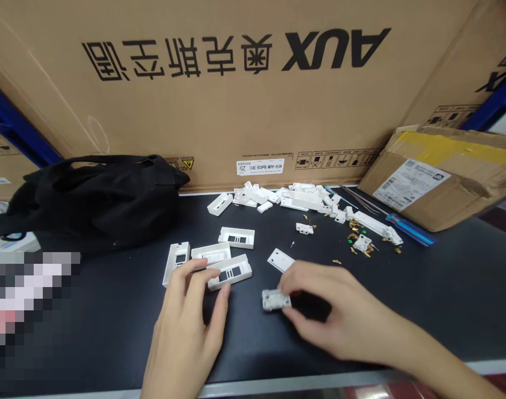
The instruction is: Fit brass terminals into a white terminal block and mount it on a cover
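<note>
My right hand [331,307] pinches a small white plastic block with holes [273,300] between thumb and fingers, over the dark table. Behind that hand lies a flat white cover strip [280,259], partly hidden by the fingers. Fingers apart and bent, my left hand [190,321] hovers at or touches the near white rectangular housing [236,271]; contact cannot be made out. Around it lie a second housing [211,253], an upright-turned one [175,263] and another [236,237], each with slots in its floor.
White plastic parts [302,195] are heaped at the back. Small brass pieces [363,244] lie to the right, near a blue-handled screwdriver [410,228] and tweezers [363,200]. A black bag [98,205] is at left, a taped carton [448,172] at right, a big AUX box [236,111] behind.
</note>
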`<state>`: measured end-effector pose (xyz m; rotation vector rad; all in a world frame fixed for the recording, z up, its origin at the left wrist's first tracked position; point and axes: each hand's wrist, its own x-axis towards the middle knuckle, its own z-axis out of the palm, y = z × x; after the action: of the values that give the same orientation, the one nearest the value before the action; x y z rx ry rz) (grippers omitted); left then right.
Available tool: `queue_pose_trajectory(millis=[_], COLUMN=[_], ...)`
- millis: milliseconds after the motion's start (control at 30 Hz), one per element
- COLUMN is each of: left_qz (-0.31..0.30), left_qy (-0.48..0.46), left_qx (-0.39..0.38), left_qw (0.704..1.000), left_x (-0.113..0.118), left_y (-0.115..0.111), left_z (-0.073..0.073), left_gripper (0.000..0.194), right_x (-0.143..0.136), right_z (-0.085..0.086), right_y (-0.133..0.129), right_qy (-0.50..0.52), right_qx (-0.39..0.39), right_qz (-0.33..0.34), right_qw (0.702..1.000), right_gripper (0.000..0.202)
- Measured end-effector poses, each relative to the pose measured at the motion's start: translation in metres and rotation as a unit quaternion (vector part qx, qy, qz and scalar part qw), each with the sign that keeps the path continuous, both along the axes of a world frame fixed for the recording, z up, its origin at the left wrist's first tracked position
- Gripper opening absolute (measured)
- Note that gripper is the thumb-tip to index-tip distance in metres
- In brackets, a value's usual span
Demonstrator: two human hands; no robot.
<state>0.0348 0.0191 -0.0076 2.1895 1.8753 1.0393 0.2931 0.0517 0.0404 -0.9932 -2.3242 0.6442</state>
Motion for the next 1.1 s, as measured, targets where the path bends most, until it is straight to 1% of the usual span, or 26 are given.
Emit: queue_pose_trajectory(millis=[33,67,133,167,200,233,267,300,333,367,400,433,467,533,567,633,700,867,1000,1100], left_qz=[-0.033,-0.079,-0.188,-0.235,-0.268,-0.289,-0.301,-0.307,-0.308,-0.309,-0.309,-0.309,-0.308,-0.3,-0.295,-0.289,-0.288,-0.286,-0.294,-0.295], left_qy=[-0.005,-0.004,0.013,0.024,0.032,0.036,0.034,0.029,0.023,0.017,0.012,0.009,0.007,0.006,0.008,0.012,0.018,0.034,0.031,0.023], left_qx=[0.012,0.01,-0.028,-0.053,-0.071,-0.084,-0.09,-0.094,-0.098,-0.101,-0.103,-0.104,-0.103,-0.104,-0.106,-0.107,-0.109,-0.122,-0.119,-0.123], left_qw=[0.999,0.997,0.982,0.97,0.96,0.953,0.949,0.947,0.946,0.946,0.946,0.945,0.946,0.948,0.95,0.951,0.951,0.95,0.948,0.947], left_x=[0.001,0.002,0.004,0.005,0.006,0.007,0.008,0.008,0.008,0.007,0.006,0.005,0.004,0.002,0.001,-0.001,-0.001,0.001,0.001,0.002], left_y=[-0.002,-0.004,-0.008,-0.009,-0.01,-0.01,-0.01,-0.009,-0.009,-0.008,-0.007,-0.007,-0.007,-0.008,-0.008,-0.009,-0.01,-0.008,-0.006,-0.006], left_z=[0.003,0.006,0.011,0.013,0.014,0.015,0.016,0.015,0.015,0.014,0.013,0.012,0.011,0.01,0.009,0.009,0.009,0.011,0.01,0.011], left_gripper=[0.019,0.019,0.023,0.026,0.027,0.026,0.023,0.018,0.013,0.01,0.009,0.009,0.01,0.014,0.016,0.019,0.019,0.017,0.017,0.018], right_x=[-0.004,-0.008,-0.012,-0.012,-0.009,-0.005,0.002,0.01,0.02,0.029,0.039,0.049,0.057,0.07,0.075,0.08,0.081,0.079,0.079,0.082], right_z=[-0.005,-0.01,-0.014,-0.013,-0.011,-0.008,-0.003,0.002,0.006,0.011,0.014,0.016,0.017,0.016,0.015,0.01,0.007,0.003,0.001,-0.001], right_y=[-0.01,-0.018,-0.026,-0.025,-0.022,-0.016,-0.006,0.006,0.02,0.037,0.054,0.071,0.087,0.111,0.119,0.126,0.126,0.118,0.116,0.118], right_qy=[-0.003,-0.009,-0.025,-0.032,-0.033,-0.029,-0.025,-0.013,-0.012,-0.032,-0.076,-0.131,-0.195,-0.235,-0.249,-0.258,-0.262,-0.257,-0.26,-0.268], right_qx=[0.0,0.005,0.016,0.022,0.031,0.044,0.06,0.088,0.116,0.137,0.138,0.125,0.102,0.083,0.073,0.059,0.046,0.023,0.025,0.036], right_qz=[0.016,0.028,0.052,0.06,0.061,0.052,0.03,-0.007,-0.06,-0.12,-0.175,-0.207,-0.206,-0.189,-0.175,-0.153,-0.138,-0.119,-0.13,-0.147], right_qw=[1.0,1.0,0.998,0.997,0.997,0.997,0.997,0.996,0.991,0.983,0.972,0.961,0.954,0.95,0.95,0.952,0.954,0.959,0.957,0.951], right_gripper=[0.009,0.009,0.009,0.009,0.009,0.01,0.01,0.01,0.012,0.014,0.014,0.013,0.013,0.015,0.019,0.026,0.03,0.024,0.016,0.018])
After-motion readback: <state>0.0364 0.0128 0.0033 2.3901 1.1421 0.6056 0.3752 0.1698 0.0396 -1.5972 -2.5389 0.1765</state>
